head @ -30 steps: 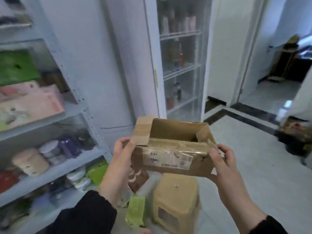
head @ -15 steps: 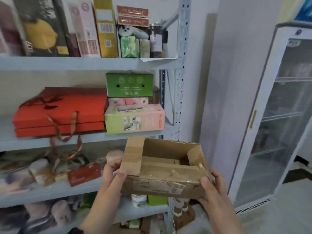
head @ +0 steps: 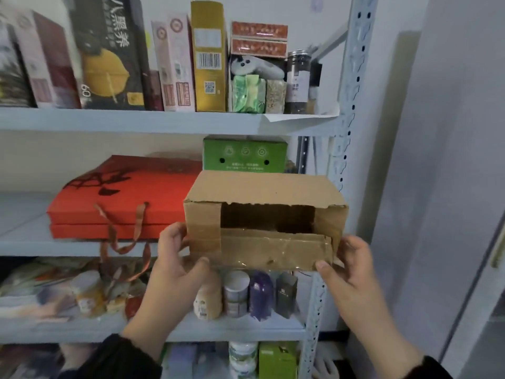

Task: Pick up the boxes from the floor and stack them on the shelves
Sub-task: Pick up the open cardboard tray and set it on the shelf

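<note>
I hold a torn brown cardboard box [head: 262,217] level with the middle shelf [head: 76,248] of a grey metal rack. The box's open, taped side faces me. My left hand [head: 177,258] grips its lower left corner and my right hand [head: 344,265] grips its lower right corner. The box covers the pink boxes that sit under a green box [head: 244,155] on that shelf. Whether the box rests on the shelf or hangs in front of it I cannot tell.
Flat red gift boxes [head: 123,201] with ribbon handles fill the middle shelf's left. Tall cartons and jars line the top shelf [head: 136,120]. Cans and bottles [head: 246,294] stand on the shelf below. The rack's perforated post [head: 347,119] rises just right of the box.
The box has risen and tipped so its open side faces me, now at middle-shelf height in front of the pink boxes. My view has moved closer to the rack.
</note>
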`<state>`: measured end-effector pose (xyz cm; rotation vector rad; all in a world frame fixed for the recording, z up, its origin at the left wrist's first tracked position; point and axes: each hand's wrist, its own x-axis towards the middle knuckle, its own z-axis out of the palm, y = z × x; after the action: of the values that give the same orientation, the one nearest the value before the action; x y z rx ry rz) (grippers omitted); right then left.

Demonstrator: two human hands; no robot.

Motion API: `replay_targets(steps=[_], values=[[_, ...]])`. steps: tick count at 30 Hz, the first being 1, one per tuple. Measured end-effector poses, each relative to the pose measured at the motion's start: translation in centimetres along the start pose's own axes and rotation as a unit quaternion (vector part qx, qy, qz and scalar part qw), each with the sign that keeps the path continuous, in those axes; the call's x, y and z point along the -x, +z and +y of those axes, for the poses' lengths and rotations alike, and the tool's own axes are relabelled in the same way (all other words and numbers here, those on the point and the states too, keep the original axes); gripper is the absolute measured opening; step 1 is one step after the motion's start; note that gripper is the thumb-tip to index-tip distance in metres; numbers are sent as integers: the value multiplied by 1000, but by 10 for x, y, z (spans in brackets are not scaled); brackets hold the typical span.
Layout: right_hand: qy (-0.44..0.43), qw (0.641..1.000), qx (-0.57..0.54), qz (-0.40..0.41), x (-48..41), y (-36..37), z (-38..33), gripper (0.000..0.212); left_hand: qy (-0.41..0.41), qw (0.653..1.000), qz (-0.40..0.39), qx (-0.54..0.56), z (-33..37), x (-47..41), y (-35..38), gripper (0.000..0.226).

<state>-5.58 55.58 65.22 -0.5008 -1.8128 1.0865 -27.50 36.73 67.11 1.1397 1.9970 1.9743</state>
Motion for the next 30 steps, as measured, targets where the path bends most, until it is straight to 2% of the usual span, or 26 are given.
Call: replay_targets(steps=[2, 3, 5, 7, 8, 9, 11, 12, 14, 16, 21, 26, 30], values=[[-6, 1000, 14, -4, -36, -7, 8, 67, 9, 999, 25, -36, 8, -26, 8, 63], [-4, 1000, 16, -17, -52, -10, 10, 63, 16, 998, 32, -54, 13, -38, 13, 64], [9, 998, -10, -67, -81, -14, 9, 68, 42, 995, 29, -84, 20, -57, 22, 72], [19, 991, -87, -99, -106, -15, 6, 77, 51, 997, 3, -61, 23, -70, 28, 73], [25, 985, -133, -106, -116, -15, 3, 70, 42, 998, -12, -45, 25, -74, 31, 68], [37, 979, -169, -106, -126, -15, 2, 65, 40, 999, -13, -28, 25, -77, 32, 63], [51, 973, -200, -101, -145, -14, 4, 76, 29, 1000, 8, 1, 25, -85, 33, 56], [53, 977, -179, -100, -152, -12, 4, 75, 23, 1000, 20, 5, 23, -90, 33, 49], [50, 989, -111, -86, -162, -5, 7, 56, 19, 999, 37, -24, 23, -101, 33, 31], [40, 995, -62, -65, -171, 6, 9, 39, 20, 997, 52, -58, 15, -119, 31, 27], [15, 997, 51, -52, -190, 26, 29, 46, 31, 989, 23, -140, -17, -169, 23, 53], [40, 991, 107, -66, -193, 55, 46, 63, 30, 961, 34, -274, -43, -195, 19, 62], [39, 986, 154, -50, -191, 71, 57, 62, 108, 935, 48, -335, -54, -194, 21, 88]])
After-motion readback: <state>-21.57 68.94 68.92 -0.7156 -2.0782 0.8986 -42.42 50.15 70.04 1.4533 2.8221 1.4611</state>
